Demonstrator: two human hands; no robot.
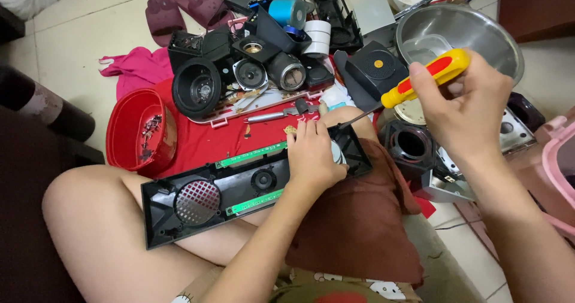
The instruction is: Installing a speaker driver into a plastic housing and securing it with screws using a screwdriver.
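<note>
A long black speaker housing (203, 204) with green circuit strips and a round red grille lies across my lap. My left hand (311, 156) presses down on its right part, covering a round speaker there. My right hand (464, 102) grips a screwdriver (419, 82) with a yellow and red handle; its dark shaft slants down to the housing's right end, just beside my left fingers. The tip is hidden behind the hand and the housing's edge.
A red bowl (129, 120) with small screws stands at left on a red cloth (203, 141). Behind it lies a pile of black speaker parts (245, 69). A steel bowl (485, 30) is at upper right, slippers (179, 9) at the back, a pink bin (560, 159) at right.
</note>
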